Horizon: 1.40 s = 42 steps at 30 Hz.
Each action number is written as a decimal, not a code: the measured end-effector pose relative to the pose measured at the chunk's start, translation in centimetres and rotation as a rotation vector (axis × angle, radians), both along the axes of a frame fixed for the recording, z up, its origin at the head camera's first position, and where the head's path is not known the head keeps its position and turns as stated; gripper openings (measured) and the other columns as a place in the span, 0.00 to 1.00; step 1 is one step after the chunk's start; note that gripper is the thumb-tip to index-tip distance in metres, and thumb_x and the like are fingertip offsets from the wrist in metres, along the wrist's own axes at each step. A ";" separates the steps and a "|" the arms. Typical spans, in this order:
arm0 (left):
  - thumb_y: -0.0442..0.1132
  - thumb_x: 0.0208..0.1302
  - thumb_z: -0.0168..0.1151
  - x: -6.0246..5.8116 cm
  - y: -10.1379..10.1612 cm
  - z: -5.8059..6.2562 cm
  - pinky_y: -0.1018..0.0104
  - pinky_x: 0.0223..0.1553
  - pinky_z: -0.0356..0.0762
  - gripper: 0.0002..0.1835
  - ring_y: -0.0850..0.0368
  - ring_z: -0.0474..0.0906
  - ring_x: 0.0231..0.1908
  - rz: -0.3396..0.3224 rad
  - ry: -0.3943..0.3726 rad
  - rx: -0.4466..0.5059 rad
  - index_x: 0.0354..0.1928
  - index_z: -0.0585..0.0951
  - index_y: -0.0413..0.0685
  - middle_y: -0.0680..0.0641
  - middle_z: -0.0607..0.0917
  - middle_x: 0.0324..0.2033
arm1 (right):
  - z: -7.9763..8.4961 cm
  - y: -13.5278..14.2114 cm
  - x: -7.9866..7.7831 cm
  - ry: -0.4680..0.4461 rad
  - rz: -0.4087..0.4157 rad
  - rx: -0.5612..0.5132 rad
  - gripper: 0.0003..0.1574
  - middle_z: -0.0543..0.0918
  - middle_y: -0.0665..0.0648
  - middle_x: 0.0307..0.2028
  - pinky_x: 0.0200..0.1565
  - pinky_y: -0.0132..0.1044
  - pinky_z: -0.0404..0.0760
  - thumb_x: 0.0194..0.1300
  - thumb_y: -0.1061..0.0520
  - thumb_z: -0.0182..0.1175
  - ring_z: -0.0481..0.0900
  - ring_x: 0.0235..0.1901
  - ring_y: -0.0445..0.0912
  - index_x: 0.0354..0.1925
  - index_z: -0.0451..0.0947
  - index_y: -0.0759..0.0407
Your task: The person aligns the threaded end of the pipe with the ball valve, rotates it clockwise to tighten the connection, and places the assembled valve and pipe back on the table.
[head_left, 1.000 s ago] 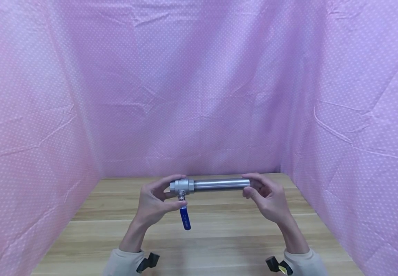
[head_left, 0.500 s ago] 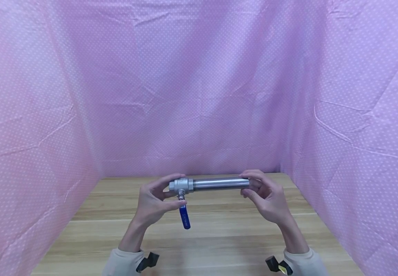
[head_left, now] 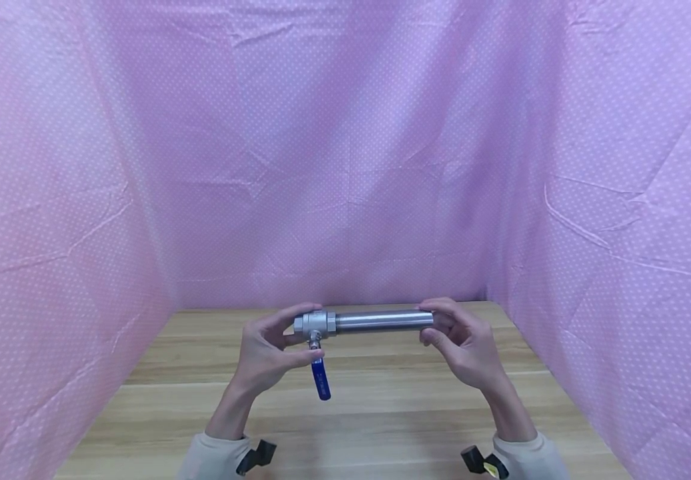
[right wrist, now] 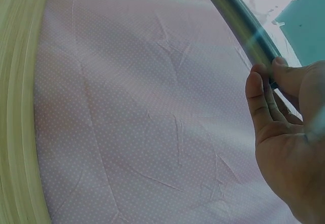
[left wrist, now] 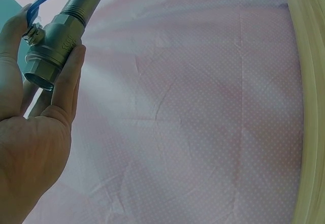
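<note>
A silver ball valve [head_left: 315,324] with a blue lever handle [head_left: 321,380] is joined to a straight metal pipe [head_left: 384,321], and the two lie in one level line above the table. My left hand [head_left: 267,347] grips the valve, fingers behind its body and thumb on the lever near the stem. In the left wrist view, the valve's hex end [left wrist: 40,74] faces the palm, and a few threads show where the pipe enters. My right hand [head_left: 465,343] pinches the pipe's far right end between thumb and fingers; in the right wrist view, the thumb [right wrist: 289,76] presses on that end.
A wood-grain table [head_left: 357,413] spreads beneath both hands. Pink dotted cloth [head_left: 345,167] hangs at the back and on both sides. Each wrist carries a small black camera mount, the left mount [head_left: 257,457] and the right mount [head_left: 483,461].
Both hands keep their hold on the valve and pipe. The right fingers and the pipe's end rise slightly, then settle back a little; the left hand barely moves.
</note>
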State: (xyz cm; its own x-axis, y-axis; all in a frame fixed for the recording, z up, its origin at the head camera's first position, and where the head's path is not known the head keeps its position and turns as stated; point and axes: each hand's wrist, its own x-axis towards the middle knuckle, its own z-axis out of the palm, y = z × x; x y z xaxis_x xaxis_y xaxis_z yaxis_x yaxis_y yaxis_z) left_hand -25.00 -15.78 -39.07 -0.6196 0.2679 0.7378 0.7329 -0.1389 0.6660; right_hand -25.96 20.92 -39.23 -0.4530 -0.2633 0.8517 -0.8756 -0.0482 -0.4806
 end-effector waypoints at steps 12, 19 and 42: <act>0.11 0.47 0.80 0.1 0.1 0.0 0.55 0.62 0.97 0.40 0.61 0.89 0.63 0.002 0.008 -0.003 0.67 0.81 0.23 0.54 0.92 0.65 | 0.0 0.1 0.1 -0.034 -0.049 0.016 0.28 0.91 0.57 0.39 0.35 0.25 0.93 0.65 0.87 0.62 0.92 0.37 0.39 0.61 0.81 0.78; 0.12 0.47 0.80 0.1 0.0 0.0 0.56 0.61 0.97 0.39 0.61 0.89 0.63 0.006 0.010 -0.007 0.67 0.81 0.23 0.51 0.92 0.65 | 0.2 -0.1 0.0 0.008 0.085 -0.026 0.34 0.87 0.63 0.60 0.43 0.28 0.96 0.58 0.92 0.61 0.91 0.43 0.40 0.64 0.76 0.85; 0.11 0.46 0.80 0.0 0.1 0.0 0.56 0.61 0.97 0.39 0.61 0.90 0.62 -0.007 0.011 0.001 0.66 0.81 0.22 0.57 0.92 0.64 | 0.0 0.0 0.2 -0.036 -0.022 0.014 0.31 0.88 0.59 0.40 0.33 0.28 0.92 0.61 0.90 0.63 0.90 0.37 0.37 0.61 0.80 0.79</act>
State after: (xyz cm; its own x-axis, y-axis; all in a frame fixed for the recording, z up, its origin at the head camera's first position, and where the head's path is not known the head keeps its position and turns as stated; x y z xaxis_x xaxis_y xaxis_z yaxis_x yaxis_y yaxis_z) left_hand -25.00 -15.66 -39.04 -0.6096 0.2718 0.7447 0.7392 -0.1444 0.6578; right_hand -25.78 20.93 -39.22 -0.4893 -0.2649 0.8309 -0.8585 -0.0217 -0.5124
